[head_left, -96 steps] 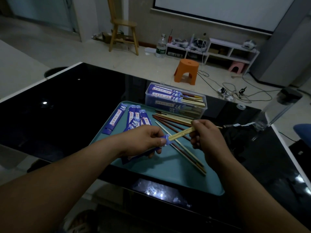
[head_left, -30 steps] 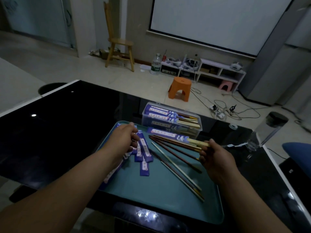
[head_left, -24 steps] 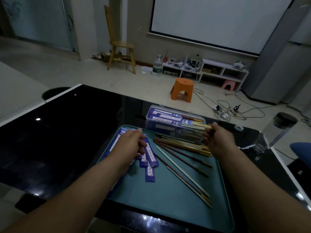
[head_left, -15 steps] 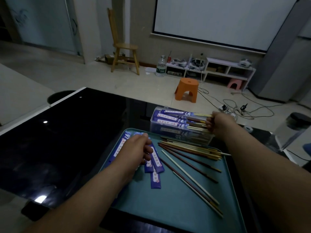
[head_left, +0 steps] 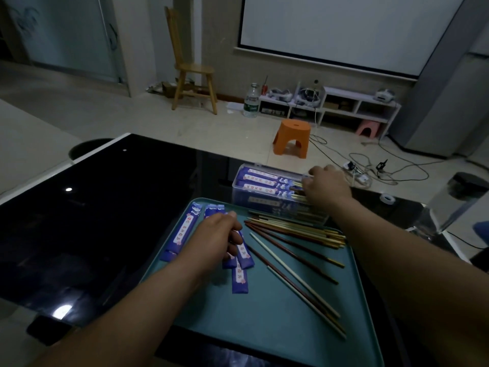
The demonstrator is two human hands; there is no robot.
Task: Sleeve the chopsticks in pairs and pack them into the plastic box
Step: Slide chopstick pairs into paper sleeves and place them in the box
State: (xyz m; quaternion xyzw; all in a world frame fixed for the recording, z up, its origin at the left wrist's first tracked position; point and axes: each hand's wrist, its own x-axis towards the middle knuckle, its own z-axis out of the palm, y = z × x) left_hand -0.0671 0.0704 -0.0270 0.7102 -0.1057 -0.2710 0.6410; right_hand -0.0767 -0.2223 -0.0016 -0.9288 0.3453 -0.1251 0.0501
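Right hand (head_left: 326,188) at plastic box (head_left: 255,202), left hand (head_left: 214,234) gripping blue sleeves (head_left: 184,232)

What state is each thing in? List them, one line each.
plastic box: open, holding sleeved pairs.
right hand: at the box's right end, over the pairs' bare ends; grip hidden.
left hand: fingers bent over empty sleeves; grip unclear.
empty sleeves: flat on the tray.
loose chopsticks: bare, lying on the tray.

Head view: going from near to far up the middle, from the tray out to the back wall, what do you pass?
Teal tray → loose chopsticks → plastic box → orange stool → white shelf unit → projection screen.
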